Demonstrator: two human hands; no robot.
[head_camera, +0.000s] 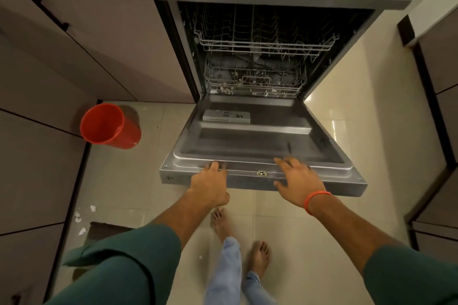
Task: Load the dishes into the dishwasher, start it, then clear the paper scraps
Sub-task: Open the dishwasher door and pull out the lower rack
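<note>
The steel dishwasher stands open, its door (252,141) folded down flat toward me. Inside, the upper rack (265,42) and the lower rack (255,82) hold no dishes that I can make out. My left hand (210,184) rests on the door's front edge with its fingertips over the rim. My right hand (296,182), with an orange wristband, hovers with spread fingers just above the same edge, holding nothing. White paper scraps (83,218) lie on the floor at the lower left.
An orange bucket (109,126) stands on the tiled floor left of the door. Brown cabinets (62,57) line the left side and more cabinets (441,106) the right. A dark mat (104,229) lies by the scraps. My bare feet (257,255) are below the door.
</note>
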